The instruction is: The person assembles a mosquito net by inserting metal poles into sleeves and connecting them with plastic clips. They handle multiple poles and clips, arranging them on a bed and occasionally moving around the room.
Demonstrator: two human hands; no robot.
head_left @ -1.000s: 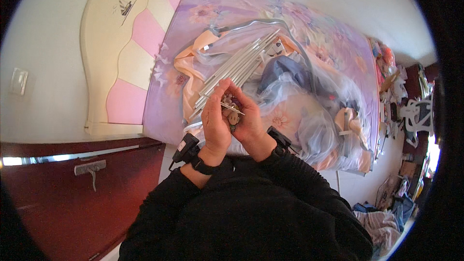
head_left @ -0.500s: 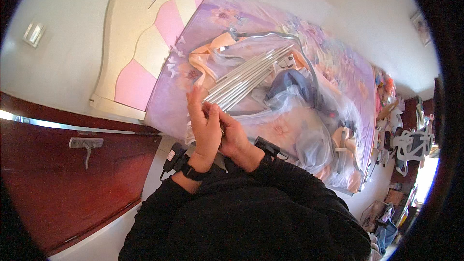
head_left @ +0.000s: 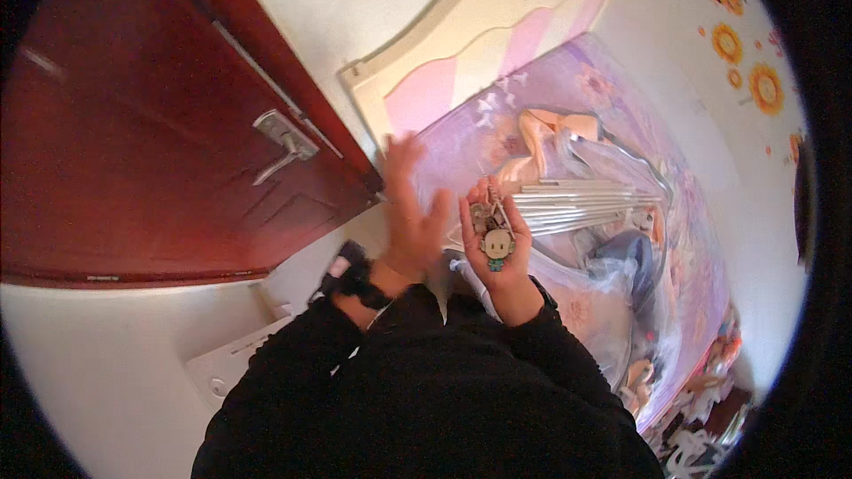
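Palm up, my right hand bears a bunch of keys with a keychain lying across it. The keychain charm is a small cartoon figure with a pale round head and a green body; metal pieces above it look like keys. My left hand is raised beside it, smeared by motion, its fingers spread and nothing visible in them. Just beyond my right hand, a bundle of silvery metal poles lies on the bed.
A dark red door with a metal handle stands at the left. The bed has a purple floral cover and a cream and pink headboard. Sheer netting with peach edging lies around the poles. A white box-like object sits at lower left.
My view has turned left, toward the door. My hands, close together before, have moved apart. My right palm now faces up with the keys showing, and my left hand has swung away.
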